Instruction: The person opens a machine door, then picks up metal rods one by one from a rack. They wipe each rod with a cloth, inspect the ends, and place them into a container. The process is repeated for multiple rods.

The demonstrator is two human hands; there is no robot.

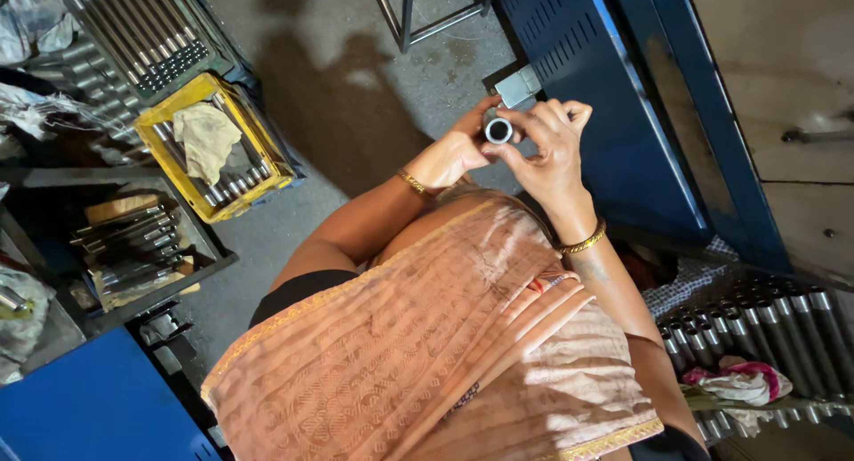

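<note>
Looking straight down, the head camera shows a person in a peach patterned drape holding a short metal sleeve (498, 130) just above the centre of the frame, its open bore turned up toward the lens. The left hand (458, 148) comes in from the left, fingers curled round the near side of the sleeve; the right hand (547, 150) closes on it from the right, thumb and fingertips pinching the rim. Both hands are clenched on the piece, which sits between them and touches both. A gold bangle circles each wrist.

The sleeve looks like a rigid, thick-walled steel part, probably heavy for its size and possibly oily and slick, so the outer wall gives a surer hold than the thin rim.

Below it lies a grey concrete floor (356, 96). At upper left a yellow crate (169, 114) holds steel rods under a crumpled cloth (206, 136). A dark tray (213, 256) at left centre carries more metal parts. At lower right, a row of steel cylinders (765, 323) stands beside a pink rag (747, 381). A blue metal cabinet (623, 132) fills the upper right.
</note>
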